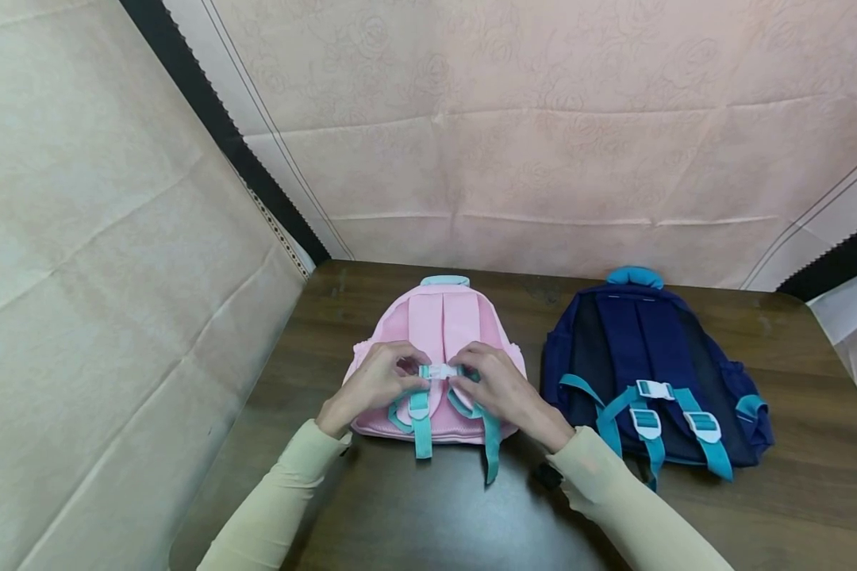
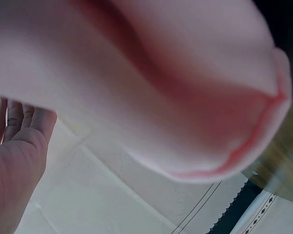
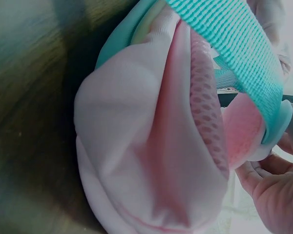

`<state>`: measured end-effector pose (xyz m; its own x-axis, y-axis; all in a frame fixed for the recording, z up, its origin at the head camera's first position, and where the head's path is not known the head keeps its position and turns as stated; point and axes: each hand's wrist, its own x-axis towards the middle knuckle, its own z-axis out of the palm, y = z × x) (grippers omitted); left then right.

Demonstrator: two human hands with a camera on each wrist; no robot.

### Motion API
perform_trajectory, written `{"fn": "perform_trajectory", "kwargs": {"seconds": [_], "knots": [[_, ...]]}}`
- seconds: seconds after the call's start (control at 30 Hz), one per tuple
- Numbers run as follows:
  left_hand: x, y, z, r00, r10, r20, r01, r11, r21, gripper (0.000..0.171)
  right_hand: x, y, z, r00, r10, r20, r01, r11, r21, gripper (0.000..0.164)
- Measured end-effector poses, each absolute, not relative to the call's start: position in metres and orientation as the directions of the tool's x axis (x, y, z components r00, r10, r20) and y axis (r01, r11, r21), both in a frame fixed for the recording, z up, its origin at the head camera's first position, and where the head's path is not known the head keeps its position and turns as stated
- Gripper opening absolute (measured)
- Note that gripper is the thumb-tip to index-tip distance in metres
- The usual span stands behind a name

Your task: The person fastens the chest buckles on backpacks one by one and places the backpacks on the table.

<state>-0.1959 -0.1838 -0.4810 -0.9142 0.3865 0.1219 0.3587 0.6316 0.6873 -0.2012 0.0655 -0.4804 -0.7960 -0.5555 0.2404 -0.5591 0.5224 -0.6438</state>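
Note:
A pink backpack [image 1: 460,313] lies on the table with its shoulder straps facing up. Across those straps runs a teal chest strap with a white buckle [image 1: 440,371] at its middle. My left hand [image 1: 380,374] pinches the strap at the buckle's left end, thumb below and fingers above. At the other end, my right hand [image 1: 498,385] pinches the buckle between thumb and fingers. Blurred pink fabric [image 2: 151,97] fills most of the left wrist view and covers my left fingertips. In the right wrist view a teal webbing strap [image 3: 239,48] crosses above the backpack's pink side [image 3: 132,126].
To the right lies a navy backpack [image 1: 586,325], also straps up, with blue webbing and a fastened white buckle [image 1: 655,389]. The brown wooden table [image 1: 414,523] meets cloth-covered walls [image 1: 543,174] at the back and left. Teal strap ends [image 1: 493,456] hang toward the front.

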Motion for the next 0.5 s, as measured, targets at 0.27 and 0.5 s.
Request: {"fn": "perform_trajectory", "kwargs": {"seconds": [0.27, 0.5], "knots": [[-0.1963, -0.1793, -0.4787, -0.902, 0.409, 0.140, 0.395, 0.649, 0.650, 0.024, -0.2008, 0.0631, -0.4794, -0.792, -0.560, 0.243, -0.565, 0.520, -0.641, 0.025], [-0.1954, -0.1755, -0.4788, -0.893, 0.418, 0.165, 0.427, 0.675, 0.602, 0.022, -0.1992, 0.0600, -0.4798, -0.802, -0.554, 0.223, -0.554, 0.550, -0.625, 0.026]]}}
